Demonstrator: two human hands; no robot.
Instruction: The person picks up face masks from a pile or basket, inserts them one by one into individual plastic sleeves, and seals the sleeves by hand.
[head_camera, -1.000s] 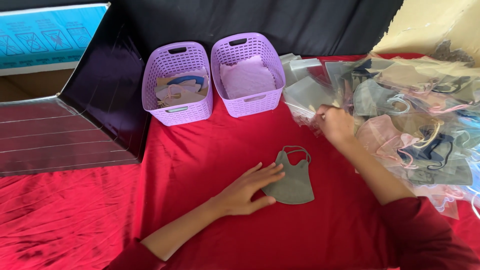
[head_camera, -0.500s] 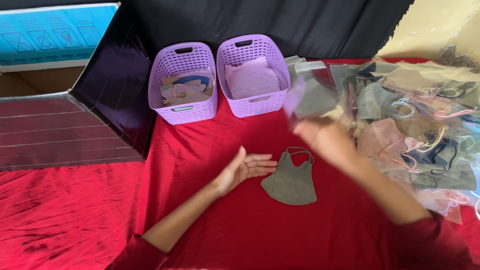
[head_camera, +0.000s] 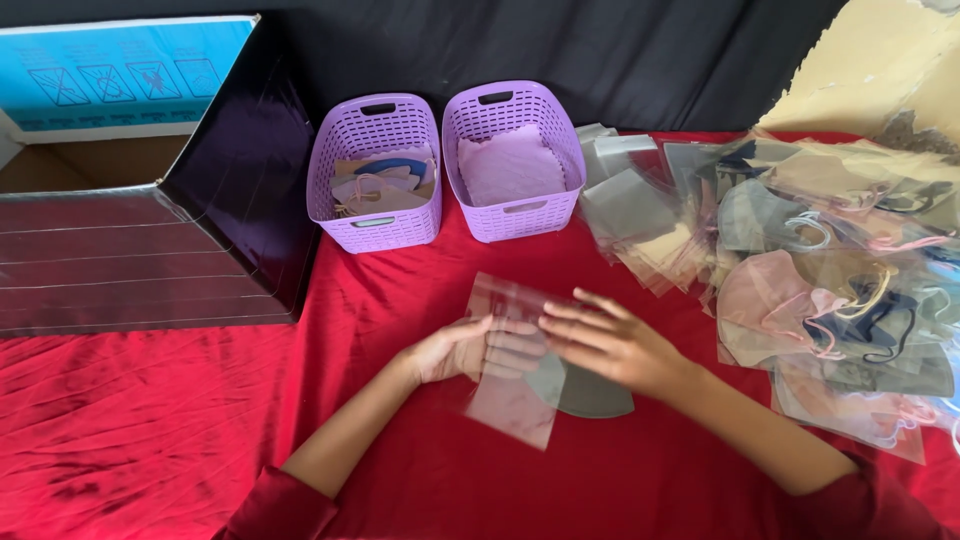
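Both hands grip a clear plastic sleeve (head_camera: 510, 355) over the red cloth: left hand (head_camera: 465, 348) pinching its left edge, right hand (head_camera: 605, 340) its right, grey mask (head_camera: 590, 392) just beneath, nearer the right.

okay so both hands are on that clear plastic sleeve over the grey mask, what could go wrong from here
1. The clear sleeve is thin and floppy between the left hand and right hand; it may crumple or slip.
2. The grey mask lies partly under the right hand, so it could get creased or dragged across the red cloth.
3. The heap of bagged masks lies close beside the right forearm; a sweep could scatter it.
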